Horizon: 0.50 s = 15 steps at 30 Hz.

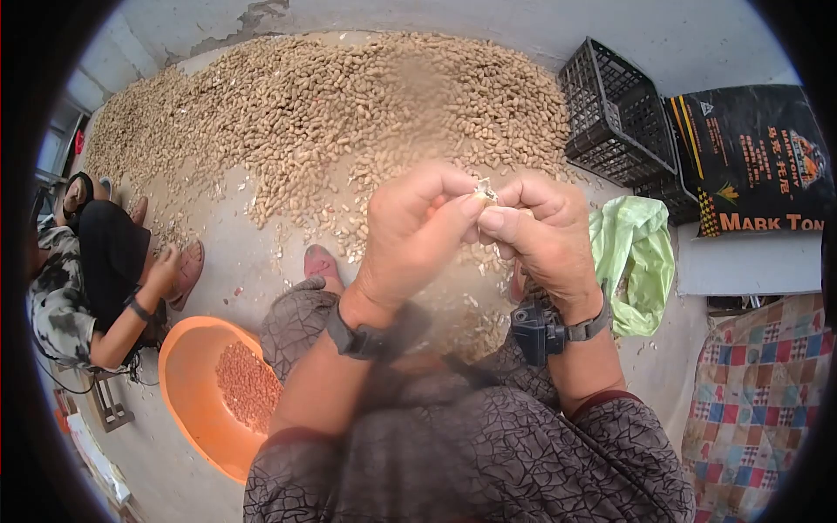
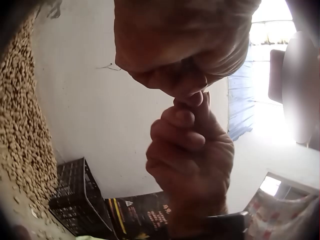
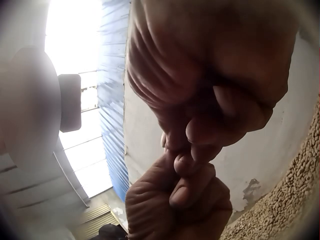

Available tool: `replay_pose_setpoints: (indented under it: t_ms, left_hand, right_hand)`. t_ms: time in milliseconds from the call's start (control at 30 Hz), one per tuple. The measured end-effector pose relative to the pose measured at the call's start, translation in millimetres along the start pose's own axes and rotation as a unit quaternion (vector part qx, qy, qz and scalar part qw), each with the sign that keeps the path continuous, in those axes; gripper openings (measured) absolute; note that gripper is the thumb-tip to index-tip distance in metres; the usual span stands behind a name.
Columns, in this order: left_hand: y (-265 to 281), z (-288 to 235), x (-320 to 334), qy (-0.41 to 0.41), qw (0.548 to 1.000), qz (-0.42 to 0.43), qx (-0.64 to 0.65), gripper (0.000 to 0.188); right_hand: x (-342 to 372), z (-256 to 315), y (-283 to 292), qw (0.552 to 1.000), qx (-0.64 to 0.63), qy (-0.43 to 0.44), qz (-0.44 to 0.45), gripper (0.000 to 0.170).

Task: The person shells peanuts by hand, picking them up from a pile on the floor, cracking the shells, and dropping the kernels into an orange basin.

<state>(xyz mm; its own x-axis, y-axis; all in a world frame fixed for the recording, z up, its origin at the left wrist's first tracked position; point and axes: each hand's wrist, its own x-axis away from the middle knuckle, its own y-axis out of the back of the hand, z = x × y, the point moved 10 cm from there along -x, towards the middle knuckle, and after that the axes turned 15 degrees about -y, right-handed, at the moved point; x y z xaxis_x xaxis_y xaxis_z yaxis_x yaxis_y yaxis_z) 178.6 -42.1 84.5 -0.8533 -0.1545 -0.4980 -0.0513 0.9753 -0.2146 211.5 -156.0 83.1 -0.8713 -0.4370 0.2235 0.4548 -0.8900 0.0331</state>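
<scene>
In the head view both hands meet at the fingertips in front of the body. Between them is a small, pale, cracked peanut shell. My left hand pinches it with thumb and forefinger, and a reddish spot shows by its curled fingers. From the other side my right hand pinches the same shell with its thumb over the forefinger. In the left wrist view the right hand sits below the left, fingers curled. The right wrist view has the left hand underneath; fingers hide the shell in both wrist views.
A wide heap of unshelled peanuts lies along the wall. An orange basin holds red kernels at left, near another seated person. To the right are black crates, a green plastic bag and a black printed sack.
</scene>
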Motion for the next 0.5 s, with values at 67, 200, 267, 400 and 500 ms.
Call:
replay_pose_setpoints:
  t_ms: [67, 200, 267, 400, 500]
  left_hand:
    - [-0.1, 5.0, 3.3, 0.018, 1.0, -0.012, 0.023, 0.005]
    - [-0.6, 11.6, 6.4, 0.027, 0.998, -0.037, 0.041, 0.006]
    - [1.2, 15.7, 7.1, 0.036, 0.995, -0.06, 0.069, 0.007]
    - [1.9, 22.1, 8.3, 0.064, 0.992, -0.069, 0.085, 0.009]
    - [2.6, 22.7, 7.7, 0.058, 0.99, -0.076, 0.099, 0.009]
  right_hand:
    - [0.4, -1.7, 1.1, 1.0, -0.004, 0.004, 0.002, 0.009]
    - [0.4, -5.0, -0.3, 0.998, -0.062, 0.003, 0.006, 0.009]
    - [-0.5, -6.4, -2.3, 0.996, -0.085, -0.007, 0.006, 0.01]
    - [-4.5, -11.3, -2.8, 0.992, -0.126, -0.017, 0.005, 0.011]
    - [-6.8, -16.2, -5.7, 0.985, -0.167, -0.042, 0.025, 0.011]
